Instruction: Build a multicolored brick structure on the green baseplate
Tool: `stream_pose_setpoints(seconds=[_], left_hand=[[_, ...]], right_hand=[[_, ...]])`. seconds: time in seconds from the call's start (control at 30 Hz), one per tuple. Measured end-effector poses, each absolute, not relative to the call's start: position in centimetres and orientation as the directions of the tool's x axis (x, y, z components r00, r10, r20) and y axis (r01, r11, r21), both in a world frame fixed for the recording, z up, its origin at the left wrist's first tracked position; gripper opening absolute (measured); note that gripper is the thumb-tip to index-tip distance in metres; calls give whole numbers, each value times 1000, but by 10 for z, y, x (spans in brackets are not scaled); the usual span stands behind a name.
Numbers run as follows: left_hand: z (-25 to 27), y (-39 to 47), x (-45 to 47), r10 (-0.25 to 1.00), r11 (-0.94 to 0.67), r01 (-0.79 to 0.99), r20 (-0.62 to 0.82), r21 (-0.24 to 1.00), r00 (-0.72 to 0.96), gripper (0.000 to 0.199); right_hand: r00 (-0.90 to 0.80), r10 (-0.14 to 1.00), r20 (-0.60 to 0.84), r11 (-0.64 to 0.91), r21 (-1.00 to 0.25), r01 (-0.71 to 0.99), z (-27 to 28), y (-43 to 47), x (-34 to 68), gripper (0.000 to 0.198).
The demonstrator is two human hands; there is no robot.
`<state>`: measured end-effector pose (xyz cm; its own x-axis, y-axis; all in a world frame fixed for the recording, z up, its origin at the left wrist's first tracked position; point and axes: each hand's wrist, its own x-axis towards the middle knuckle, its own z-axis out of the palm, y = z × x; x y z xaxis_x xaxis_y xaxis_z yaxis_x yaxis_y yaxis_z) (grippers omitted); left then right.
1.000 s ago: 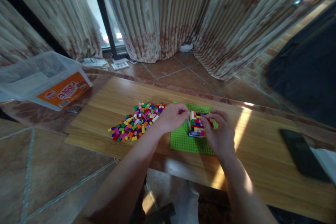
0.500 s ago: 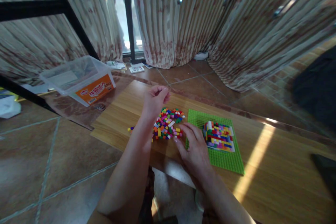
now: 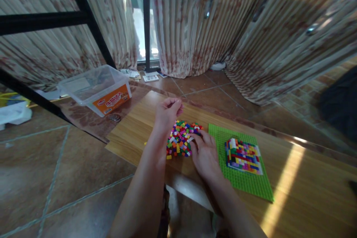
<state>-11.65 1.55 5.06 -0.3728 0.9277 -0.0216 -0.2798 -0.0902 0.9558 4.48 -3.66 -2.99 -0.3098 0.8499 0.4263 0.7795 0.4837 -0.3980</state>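
A heap of small toy bricks [image 3: 182,137] in many colours lies on the wooden table. My left hand [image 3: 169,111] is raised above the heap's far left side, thumb and fingertips pinched together. Whatever sits in that pinch is too small or hidden to name. At the heap's right edge, my right hand [image 3: 205,154] reaches in low, thumb and forefinger apart among the bricks. To its right is a green baseplate [image 3: 242,184], bearing a block built of rows of coloured bricks [image 3: 242,156] with a raised part along its left side.
A clear plastic bin [image 3: 95,85] with an orange label stands on the floor beyond the table's left end. The wooden table [image 3: 287,178] carries a sunlight stripe on the right. Black metal bars [image 3: 97,41] and striped curtains [image 3: 184,33] are beyond.
The view has shifted, so everything sits lower and further right. My right hand has moved into the heap's right edge, its fingers more bent. My left hand keeps its pinch.
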Motion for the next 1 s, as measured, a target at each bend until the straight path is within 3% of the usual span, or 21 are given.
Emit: stream_pose_setpoints(seconds=[0.3, 0.63, 1.0], left_hand=[[52, 15, -119, 932, -21, -254, -72, 967, -354, 21], [48, 17, -107, 947, -23, -255, -60, 967, -315, 20], [44, 21, -98, 952, -3, -177, -51, 984, -300, 20]], right_hand=[[-269, 882, 388, 427, -411, 806, -26, -34, 44, 17], [-247, 906, 343, 385, -430, 817, -21, -39, 38, 19], [-198, 921, 336, 375, -623, 686, -8, -43, 33, 5]])
